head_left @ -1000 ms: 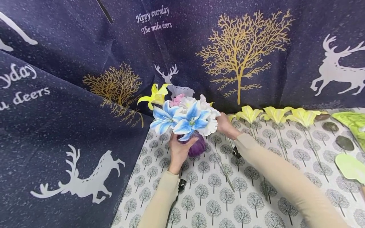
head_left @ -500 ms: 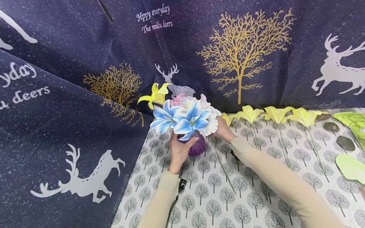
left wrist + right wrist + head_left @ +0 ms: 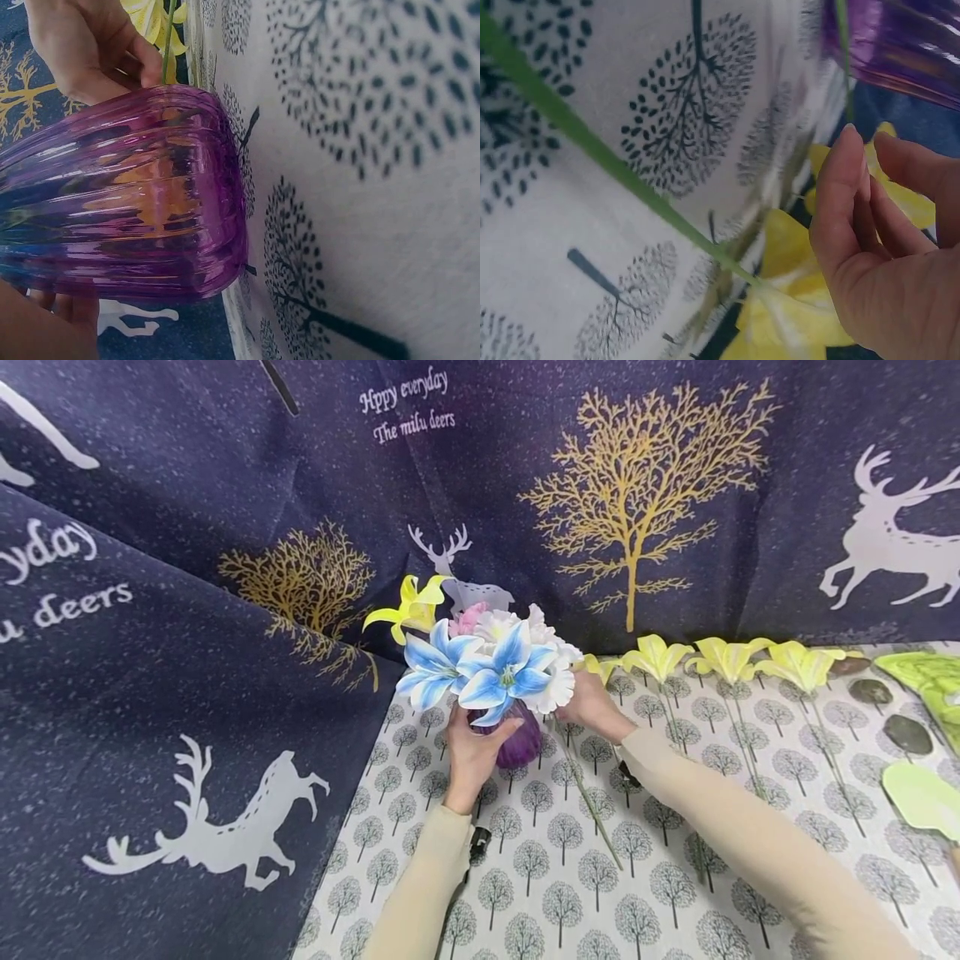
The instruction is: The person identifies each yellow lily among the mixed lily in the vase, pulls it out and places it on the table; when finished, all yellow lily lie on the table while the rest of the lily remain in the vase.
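Observation:
A purple ribbed vase (image 3: 150,202) stands on the cloth, holding blue lilies (image 3: 504,672), white blooms, a pink bloom and a yellow lily (image 3: 408,607). My left hand (image 3: 472,747) grips its neck, thumb across the front; the far fingers are hidden. Just right of the vase, my right hand (image 3: 592,706) has its fingers curled at a thin green flower stem (image 3: 588,793). In the right wrist view the stem runs past the vase to the thumb and fingertips, which pinch it. Yellow petals (image 3: 907,195) show behind these fingers; the stem's own bloom is hidden in the head view.
Several yellow lilies (image 3: 726,658) lie in a row along the back, stems toward the front. Dark stones (image 3: 907,735), a pale green paddle-shaped piece (image 3: 921,800) and a bright green item (image 3: 926,685) lie at the right. Dark deer-print curtains (image 3: 225,827) stand behind and left.
My right hand has shifted slightly down and left behind the vase's right side. The stem by it shows greener and longer, its end slightly lower. My left hand stays on the vase.

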`<action>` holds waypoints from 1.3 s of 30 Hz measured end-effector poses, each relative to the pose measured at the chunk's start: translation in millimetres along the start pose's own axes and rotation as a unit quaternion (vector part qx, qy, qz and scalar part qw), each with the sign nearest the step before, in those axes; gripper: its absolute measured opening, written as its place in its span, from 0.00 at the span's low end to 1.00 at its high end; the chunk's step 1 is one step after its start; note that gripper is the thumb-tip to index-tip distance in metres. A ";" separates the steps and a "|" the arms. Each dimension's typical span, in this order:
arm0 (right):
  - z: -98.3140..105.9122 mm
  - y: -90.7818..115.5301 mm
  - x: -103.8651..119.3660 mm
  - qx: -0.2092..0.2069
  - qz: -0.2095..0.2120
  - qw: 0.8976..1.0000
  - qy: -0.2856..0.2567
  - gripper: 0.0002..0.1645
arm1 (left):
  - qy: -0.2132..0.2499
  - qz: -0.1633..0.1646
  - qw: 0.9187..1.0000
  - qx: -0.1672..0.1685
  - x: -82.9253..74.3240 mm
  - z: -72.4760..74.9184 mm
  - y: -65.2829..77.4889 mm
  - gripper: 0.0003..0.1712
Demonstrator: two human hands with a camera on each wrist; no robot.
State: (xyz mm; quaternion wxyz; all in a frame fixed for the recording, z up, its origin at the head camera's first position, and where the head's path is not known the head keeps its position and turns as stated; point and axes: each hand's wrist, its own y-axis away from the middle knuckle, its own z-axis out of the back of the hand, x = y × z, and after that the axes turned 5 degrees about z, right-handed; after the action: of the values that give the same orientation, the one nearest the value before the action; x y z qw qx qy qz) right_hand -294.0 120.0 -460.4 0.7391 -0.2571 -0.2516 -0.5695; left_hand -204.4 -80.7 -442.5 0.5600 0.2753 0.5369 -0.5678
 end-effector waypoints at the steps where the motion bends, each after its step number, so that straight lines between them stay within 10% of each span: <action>1: 3.4 2.9 0.6 0.004 -0.006 1.000 -0.002 0.04 | 0.000 0.000 1.000 0.001 0.4 -0.3 -0.3 0.47; 12: 66.9 37.3 17.0 -0.047 -0.007 0.986 -0.161 0.13 | 0.005 -0.014 1.000 -0.003 40.7 -7.6 -12.4 0.49; 26: 151.6 52.4 86.4 -0.158 0.090 0.952 -0.248 0.13 | -0.009 -0.015 1.000 0.005 43.6 -2.1 -10.9 0.49; 39: 162.6 5.3 162.6 -0.053 0.131 0.974 -0.175 0.09 | 0.005 -0.005 1.000 0.014 38.2 -4.9 -12.9 0.47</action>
State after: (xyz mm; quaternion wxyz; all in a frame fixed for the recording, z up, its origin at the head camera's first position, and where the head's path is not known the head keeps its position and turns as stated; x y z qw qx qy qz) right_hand -265.1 113.7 -232.3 0.7371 -0.4224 -0.3108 -0.4262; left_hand -226.3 -91.7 -474.8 0.5507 0.2836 0.5330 -0.5764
